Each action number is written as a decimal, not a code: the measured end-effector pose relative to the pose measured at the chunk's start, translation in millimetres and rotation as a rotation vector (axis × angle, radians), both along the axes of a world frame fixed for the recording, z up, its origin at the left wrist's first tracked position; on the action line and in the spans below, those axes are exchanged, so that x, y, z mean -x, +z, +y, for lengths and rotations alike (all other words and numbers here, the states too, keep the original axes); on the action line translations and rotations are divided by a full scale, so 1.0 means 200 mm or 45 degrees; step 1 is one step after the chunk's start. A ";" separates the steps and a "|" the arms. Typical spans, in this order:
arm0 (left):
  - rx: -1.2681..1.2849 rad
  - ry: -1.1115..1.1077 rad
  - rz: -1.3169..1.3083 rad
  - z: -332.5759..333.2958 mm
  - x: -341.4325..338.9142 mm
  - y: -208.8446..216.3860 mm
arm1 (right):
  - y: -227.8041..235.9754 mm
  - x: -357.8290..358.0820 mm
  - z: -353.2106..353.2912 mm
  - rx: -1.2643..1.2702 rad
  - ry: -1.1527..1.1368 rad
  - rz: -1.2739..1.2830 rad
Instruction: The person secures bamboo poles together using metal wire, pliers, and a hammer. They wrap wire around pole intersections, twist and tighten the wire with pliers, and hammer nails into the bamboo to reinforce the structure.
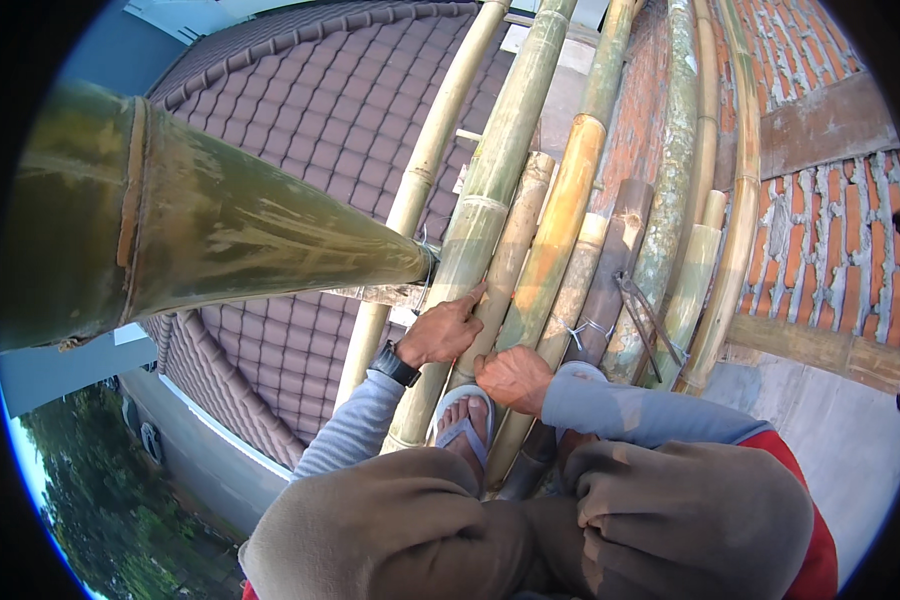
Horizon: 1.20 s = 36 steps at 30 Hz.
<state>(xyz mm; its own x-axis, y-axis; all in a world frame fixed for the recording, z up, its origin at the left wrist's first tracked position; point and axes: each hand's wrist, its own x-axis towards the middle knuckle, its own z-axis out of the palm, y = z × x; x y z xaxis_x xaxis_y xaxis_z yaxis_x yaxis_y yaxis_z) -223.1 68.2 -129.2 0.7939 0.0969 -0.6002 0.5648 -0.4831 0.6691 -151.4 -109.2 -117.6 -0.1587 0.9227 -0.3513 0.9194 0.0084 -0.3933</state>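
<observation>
Right of the big green post (260, 215), the tan bamboo pole (518, 225) runs long-ways forward, a bit right. Below the post's thin tip, the left hand (442, 332) sticks one finger out; the right hand (515, 380) curls. I can't tell whether they pinch it.

One fisheye view looking steeply down from the person's head, facing forward along bamboo poles (488, 195), hanging close above bent knees (370, 520), left hand (438, 330) and right hand (516, 379), taking in a tiled roof (320, 130) beyond
</observation>
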 end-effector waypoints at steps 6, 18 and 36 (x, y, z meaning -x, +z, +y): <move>0.086 0.067 -0.074 -0.01 0.03 -0.04 | -0.04 -0.01 -0.05 -0.071 -0.112 0.073; 0.111 0.084 -0.054 0.00 0.03 0.01 | -0.09 -0.13 -0.08 -0.264 -0.513 0.413; 0.043 0.058 -0.147 -0.02 0.08 -0.08 | -0.09 -0.10 -0.11 -0.183 -0.384 0.368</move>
